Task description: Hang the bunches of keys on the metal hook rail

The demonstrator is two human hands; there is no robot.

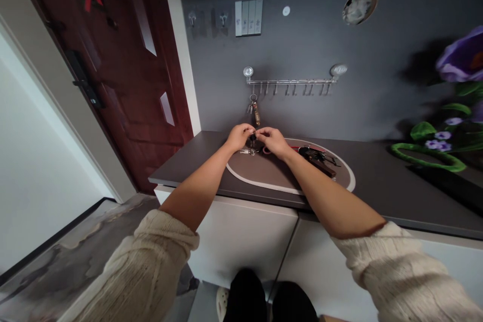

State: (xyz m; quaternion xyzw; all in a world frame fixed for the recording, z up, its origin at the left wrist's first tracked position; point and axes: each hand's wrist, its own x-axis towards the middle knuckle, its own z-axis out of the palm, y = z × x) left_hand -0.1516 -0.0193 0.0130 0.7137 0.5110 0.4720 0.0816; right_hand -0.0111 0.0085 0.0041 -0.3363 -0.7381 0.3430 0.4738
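Both hands meet over the left part of an oval brown mat (269,178) with a pale rim. My left hand (239,137) pinches a small bunch of keys (253,138) with a dark part at its top. From the other side, the fingertips of my right hand (273,141) are closed on the same bunch. Silvery keys (247,152) show just below the left hand; whether they join the held bunch I cannot tell. To the right of the right hand, a tangle of dark items (317,156) rests on the mat, partly behind my forearm.
A clear hook rail (292,81) is fixed to the grey wall, with a keychain (255,110) hanging at its left end. Purple flowers (439,143) and a green ring (400,152) occupy the counter's right side. A dark red door (130,85) stands at left.
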